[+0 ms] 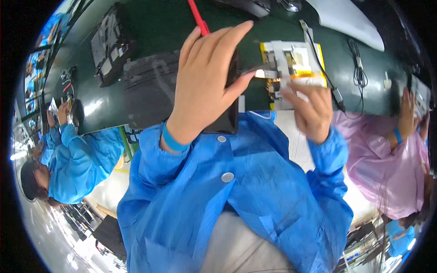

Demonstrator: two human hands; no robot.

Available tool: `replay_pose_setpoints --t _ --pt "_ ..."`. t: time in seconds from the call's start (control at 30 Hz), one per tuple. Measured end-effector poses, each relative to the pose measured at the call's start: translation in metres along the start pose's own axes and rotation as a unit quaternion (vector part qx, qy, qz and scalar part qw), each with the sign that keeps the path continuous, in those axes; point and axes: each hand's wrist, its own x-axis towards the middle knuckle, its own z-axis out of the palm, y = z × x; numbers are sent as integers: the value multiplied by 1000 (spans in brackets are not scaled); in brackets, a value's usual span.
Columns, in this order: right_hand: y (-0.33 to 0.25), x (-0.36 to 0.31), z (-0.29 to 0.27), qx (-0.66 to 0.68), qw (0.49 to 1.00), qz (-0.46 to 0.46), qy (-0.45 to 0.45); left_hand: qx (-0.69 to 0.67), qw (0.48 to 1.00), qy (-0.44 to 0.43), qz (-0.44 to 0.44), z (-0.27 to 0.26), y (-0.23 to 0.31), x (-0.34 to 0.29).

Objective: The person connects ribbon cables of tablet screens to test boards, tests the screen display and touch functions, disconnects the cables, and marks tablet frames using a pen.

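Note:
My left hand (202, 79) is held palm down with fingers spread over a dark flat panel (223, 125). Its thumb reaches toward a shiny metal strip (266, 73) at the edge of an opened electronic assembly (298, 49), which has white and yellow parts and a small board. Whether the thumb touches the strip I cannot tell. Beyond the left fingers shows a thin red tool (196, 13), partly hidden by them. My right hand (314, 109) is bent and smeared by motion at the near right side of the assembly; its fingertips are not clear.
A black sheet (148, 88) and a dark device shell (108, 48) lie to the left. A black cable (325, 75) crosses the assembly, and a coiled cable (358, 73) lies right of it. A white curved panel (348, 22) is at the far right. Co-workers in blue (82, 159) and pink (387, 159) sit alongside.

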Motion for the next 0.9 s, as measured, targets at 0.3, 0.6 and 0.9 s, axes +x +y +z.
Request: replay_pose_setpoints --t 0.3,0.6,0.9 --pt "-103 18 58 85 969 230 40 -23 990 -126 -61 -51 -48 -100" --pt "-128 39 55 355 885 242 180 87 989 94 68 -67 -57 -111" --pt "-92 80 19 233 906 242 256 30 972 113 -205 -204 -68 -69"
